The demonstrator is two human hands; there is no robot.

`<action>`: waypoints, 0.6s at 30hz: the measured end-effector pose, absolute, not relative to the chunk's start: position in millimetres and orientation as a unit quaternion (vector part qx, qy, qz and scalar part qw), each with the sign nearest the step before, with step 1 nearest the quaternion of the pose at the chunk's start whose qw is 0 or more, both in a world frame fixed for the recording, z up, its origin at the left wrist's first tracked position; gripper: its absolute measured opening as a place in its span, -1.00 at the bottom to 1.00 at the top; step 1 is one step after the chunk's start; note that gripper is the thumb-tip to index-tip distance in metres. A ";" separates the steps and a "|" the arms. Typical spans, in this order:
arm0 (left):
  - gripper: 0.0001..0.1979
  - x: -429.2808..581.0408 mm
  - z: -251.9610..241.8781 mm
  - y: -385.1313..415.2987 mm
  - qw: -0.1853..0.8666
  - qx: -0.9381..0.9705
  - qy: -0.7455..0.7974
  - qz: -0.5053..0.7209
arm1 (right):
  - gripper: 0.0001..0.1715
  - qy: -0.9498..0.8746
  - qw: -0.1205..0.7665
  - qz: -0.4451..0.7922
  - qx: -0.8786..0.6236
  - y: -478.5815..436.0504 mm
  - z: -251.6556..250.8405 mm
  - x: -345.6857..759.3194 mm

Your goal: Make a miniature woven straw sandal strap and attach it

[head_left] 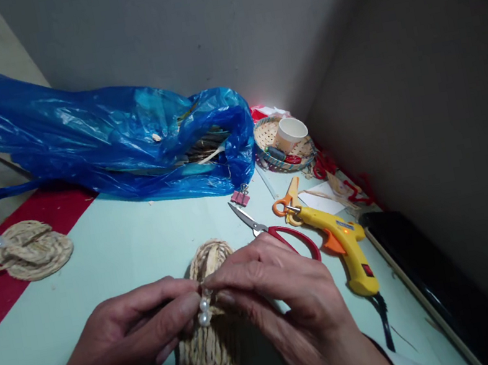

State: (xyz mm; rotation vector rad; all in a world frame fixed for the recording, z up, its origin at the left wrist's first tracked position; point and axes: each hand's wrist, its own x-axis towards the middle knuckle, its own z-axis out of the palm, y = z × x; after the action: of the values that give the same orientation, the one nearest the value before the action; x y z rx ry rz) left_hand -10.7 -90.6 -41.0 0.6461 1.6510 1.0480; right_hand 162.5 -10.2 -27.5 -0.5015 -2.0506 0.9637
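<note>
A small woven straw slipper [209,358] lies in front of me at the lower middle, pointing away. Pearl beads [204,312] sit on its strap between my hands. My left hand [141,326] pinches the beaded strap from the left with thumb and fingers. From the right, my right hand [284,301] pinches the upper end of the same bead strip. Fingertips of both hands nearly meet there and hide part of the strap. Another straw slipper [32,250] with beads rests at the far left on the red strip.
Red-handled scissors [259,227] lie just beyond my right hand, with a yellow glue gun [348,239] to their right. Behind are a blue plastic bag [114,142], a pink binder clip [240,197] and a basket [266,131] holding a paper cup [291,130]. A black case [430,275] stands right.
</note>
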 end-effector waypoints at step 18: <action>-0.84 -4.9 -36.5 -91.9 0.449 0.309 0.721 0.428 | -0.84 -0.835 0.362 0.361 -0.205 -13.1 -27.4 165.0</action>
State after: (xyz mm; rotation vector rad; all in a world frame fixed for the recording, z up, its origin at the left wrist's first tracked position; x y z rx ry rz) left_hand -4.9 -91.9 -36.5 0.7648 1.7838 1.0582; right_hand 165.0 -13.1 -27.4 -0.5281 -2.1498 0.9296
